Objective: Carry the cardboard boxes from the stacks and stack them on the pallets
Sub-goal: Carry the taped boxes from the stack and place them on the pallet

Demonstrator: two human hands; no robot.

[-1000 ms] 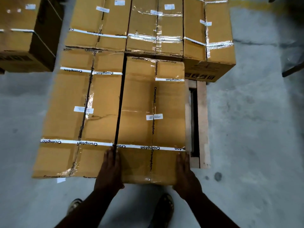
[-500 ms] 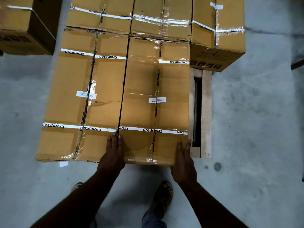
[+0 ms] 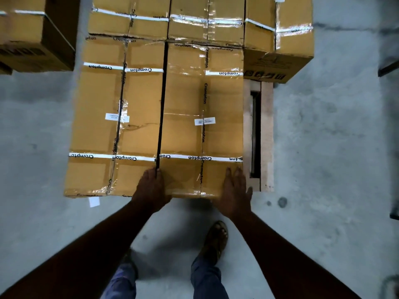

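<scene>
A long taped cardboard box (image 3: 187,117) lies on top of the stack, its near end just below my hands. My left hand (image 3: 152,188) rests flat on that box's near left corner, fingers straight at the dark gap beside the neighbouring box (image 3: 103,117). At the near right corner, my right hand (image 3: 235,195) presses with straight fingers. Both boxes carry white printed tape bands and small white labels. The wooden pallet (image 3: 266,134) shows to the right of the box. More boxes (image 3: 168,20) fill the row behind.
A separate stack of boxes (image 3: 32,39) stands at the upper left. A lower box (image 3: 280,63) sticks out at the pallet's far right corner. Grey concrete floor (image 3: 334,158) surrounds the pallet. My feet (image 3: 216,238) stand close to the near edge.
The box has slid forward, away from me, until its far end meets the back row. Both hands stayed on its near end, and I stepped closer.
</scene>
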